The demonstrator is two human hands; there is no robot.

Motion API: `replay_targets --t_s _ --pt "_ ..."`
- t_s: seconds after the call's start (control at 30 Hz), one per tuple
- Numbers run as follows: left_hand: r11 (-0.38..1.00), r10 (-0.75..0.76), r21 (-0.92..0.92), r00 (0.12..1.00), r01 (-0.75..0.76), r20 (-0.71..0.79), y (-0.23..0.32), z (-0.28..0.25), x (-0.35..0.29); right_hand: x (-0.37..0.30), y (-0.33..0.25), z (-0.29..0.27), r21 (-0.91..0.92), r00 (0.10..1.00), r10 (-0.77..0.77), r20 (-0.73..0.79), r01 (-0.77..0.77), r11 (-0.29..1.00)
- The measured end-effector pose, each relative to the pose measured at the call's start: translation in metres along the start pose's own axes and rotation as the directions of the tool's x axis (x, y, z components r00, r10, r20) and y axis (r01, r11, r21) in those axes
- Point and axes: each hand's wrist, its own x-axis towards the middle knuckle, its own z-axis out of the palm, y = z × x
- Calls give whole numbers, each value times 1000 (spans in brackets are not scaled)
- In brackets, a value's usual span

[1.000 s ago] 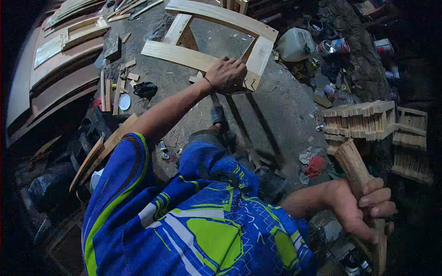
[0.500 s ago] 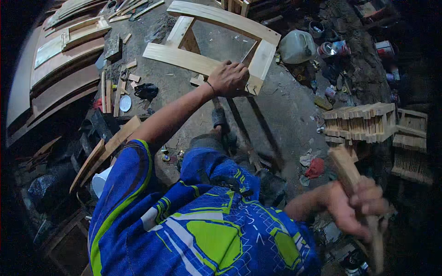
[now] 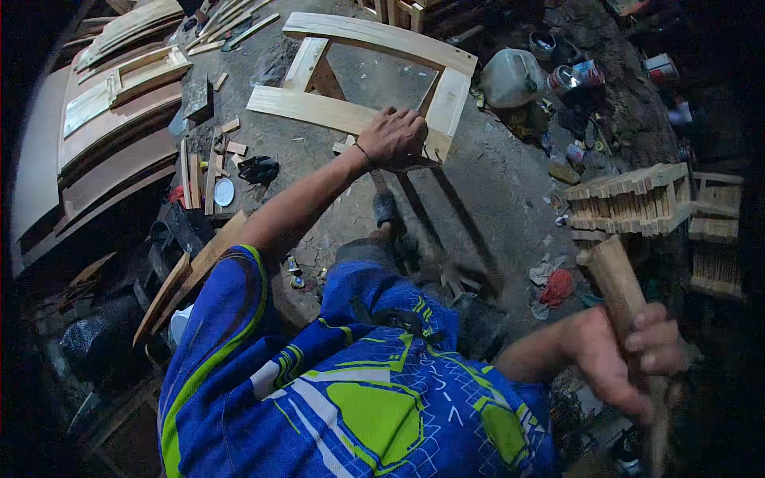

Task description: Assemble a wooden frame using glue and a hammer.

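Note:
A pale wooden frame of joined planks lies on the concrete floor in front of me. My left hand is stretched out and closed on something small at the frame's near right corner; what it grips is hidden under the fingers. My right hand is raised at the lower right, closed around a long wooden stick that stands nearly upright and looks blurred. My blue and green shirt fills the bottom of the view.
Curved wooden panels lie stacked at the left. Small offcuts and a round white lid lie beside them. A white plastic jug and cans stand at the upper right, with stacked slatted wood pieces further right.
My right hand has swung the wooden stick, which has shifted a little lower and left and is now blurred. My left hand stays on the frame's corner.

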Motion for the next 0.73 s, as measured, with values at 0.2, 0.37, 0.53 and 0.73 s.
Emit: replay_targets --t_s 0.2,0.37,0.53,0.73 --pt "998 42 -33 996 -44 -79 -6 37 2 -88 73 94 -756 581 743 333 -307 579" --pt "991 117 108 918 -82 -380 -15 48 11 -32 22 37 -531 838 538 90 -417 738" --pt "992 122 40 879 -117 -460 -13 49 12 62 -28 -75 182 874 -468 -134 486 855" --pt "938 179 346 897 -31 -405 -19 93 7 -125 104 103 -667 613 727 308 -405 625"
